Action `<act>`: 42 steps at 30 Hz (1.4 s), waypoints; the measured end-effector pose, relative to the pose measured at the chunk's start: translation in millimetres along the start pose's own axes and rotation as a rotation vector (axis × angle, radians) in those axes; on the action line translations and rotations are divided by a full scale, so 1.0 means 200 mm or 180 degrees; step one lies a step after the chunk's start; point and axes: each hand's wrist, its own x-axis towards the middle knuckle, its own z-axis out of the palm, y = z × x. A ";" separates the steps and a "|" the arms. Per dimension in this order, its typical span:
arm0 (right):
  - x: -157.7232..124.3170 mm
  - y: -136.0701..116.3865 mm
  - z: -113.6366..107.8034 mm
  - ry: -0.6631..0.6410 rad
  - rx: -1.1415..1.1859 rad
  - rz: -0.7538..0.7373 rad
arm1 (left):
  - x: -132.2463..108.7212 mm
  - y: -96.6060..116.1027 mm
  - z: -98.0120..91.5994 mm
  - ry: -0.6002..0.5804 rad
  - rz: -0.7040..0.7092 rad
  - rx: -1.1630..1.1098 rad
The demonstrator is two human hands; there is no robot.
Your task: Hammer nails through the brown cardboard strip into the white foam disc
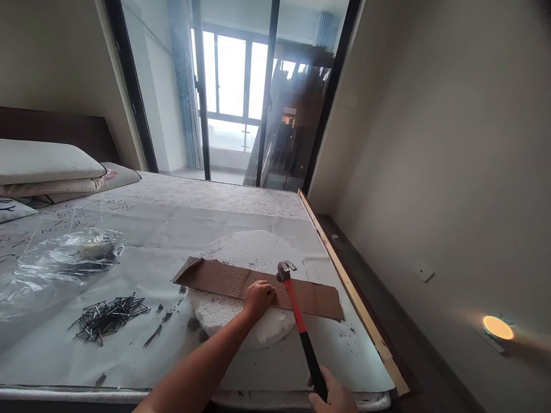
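Note:
A long brown board [224, 279] with rows of small holes lies across a round white foam disc [247, 251] on the paper-covered bed. My left hand [257, 298] rests on the board, its fingers pinched together near the hammer's head; what they hold is too small to see. My right hand [333, 396] grips the black end of a red-and-black hammer [297, 312]. The steel head of the hammer sits just above the board, right of my left fingertips.
A loose pile of dark nails [107, 314] lies at the left, with a crumpled clear plastic bag [64, 255] behind it. Pillows [47, 166] are stacked at the far left. A wooden strip [348, 287] runs along the bed's right edge. Glass doors stand behind.

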 end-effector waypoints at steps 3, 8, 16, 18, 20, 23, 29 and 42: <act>-0.01 0.01 -0.01 0.0240 0.0112 -0.0154 | 0.00 0.00 -0.01 0.0125 -0.0027 -0.0176; 0.04 0.04 0.04 0.0080 0.0070 -0.0130 | 0.01 0.00 -0.05 0.0423 -0.0326 -0.1059; 0.02 0.00 0.02 0.0056 0.0030 -0.0029 | 0.04 -0.03 -0.09 0.0555 -0.0894 -0.2188; 0.01 -0.01 0.02 -0.0070 0.0164 0.0002 | 0.05 -0.03 -0.09 0.0648 -0.1098 -0.2580; 0.01 0.00 0.04 -0.0229 0.0236 0.0001 | 0.06 -0.03 -0.10 0.0696 -0.1244 -0.2942; 0.03 0.02 0.08 -0.0298 0.0189 -0.0177 | 0.07 -0.04 -0.11 0.0780 -0.1437 -0.3262; 0.02 0.04 0.06 -0.0267 0.0226 -0.0298 | 0.06 -0.05 -0.12 0.0742 -0.1464 -0.3444; 0.07 0.10 0.09 -0.0270 0.0517 -0.0201 | -0.04 0.02 -0.17 0.0599 -0.1006 -0.2947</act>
